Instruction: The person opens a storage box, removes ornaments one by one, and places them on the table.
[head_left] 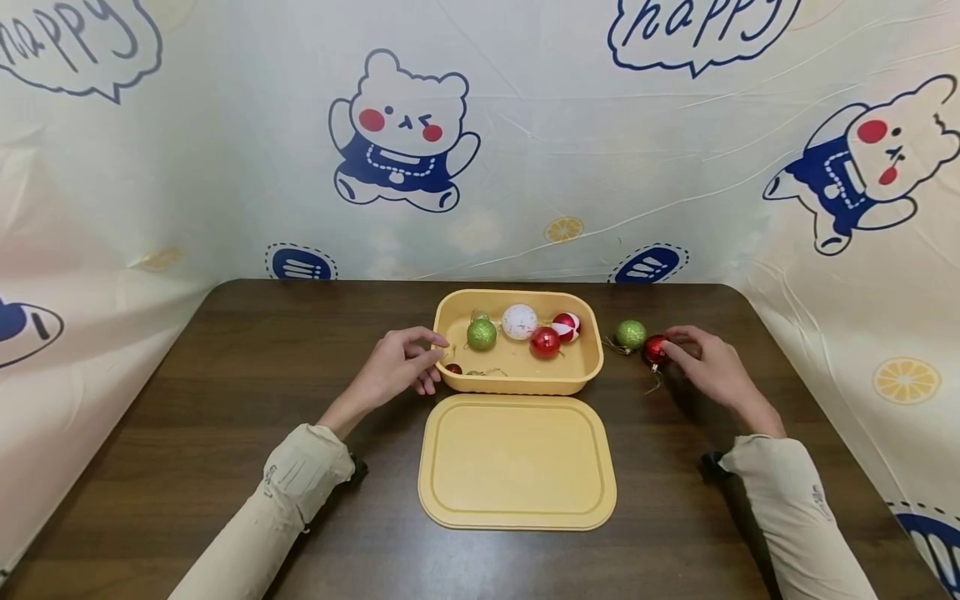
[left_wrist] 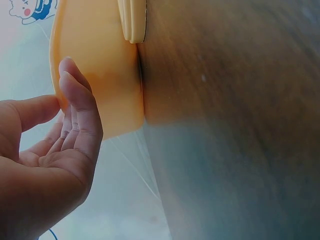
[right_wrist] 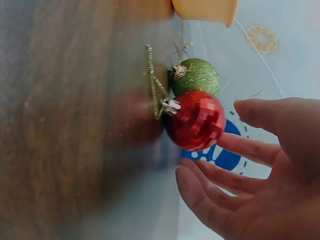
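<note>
A yellow plastic box (head_left: pixel 517 385) holds several Christmas baubles: a glittery green bauble (head_left: pixel 482 335), a white bauble (head_left: pixel 519 322), a shiny red bauble (head_left: pixel 544 342) and a red-and-white bauble (head_left: pixel 566 327). At the box's left end, my left hand (head_left: pixel 397 360) pinches the rim between thumb and fingers; the left wrist view shows the box wall (left_wrist: pixel 117 95) beside them. My right hand (head_left: pixel 708 362) reaches around a faceted red bauble (right_wrist: pixel 196 121) on the table, its fingers loosely spread and the thumb apart from it. Another green bauble (right_wrist: pixel 197 77) lies beside that red one.
In front of the box, a yellow lid (head_left: pixel 517 462) lies flat on the dark wooden table (head_left: pixel 300 333). A small dark red piece (head_left: pixel 453 368) and gold strings show inside the box's near side. A printed curtain (head_left: pixel 525 167) hangs behind the table.
</note>
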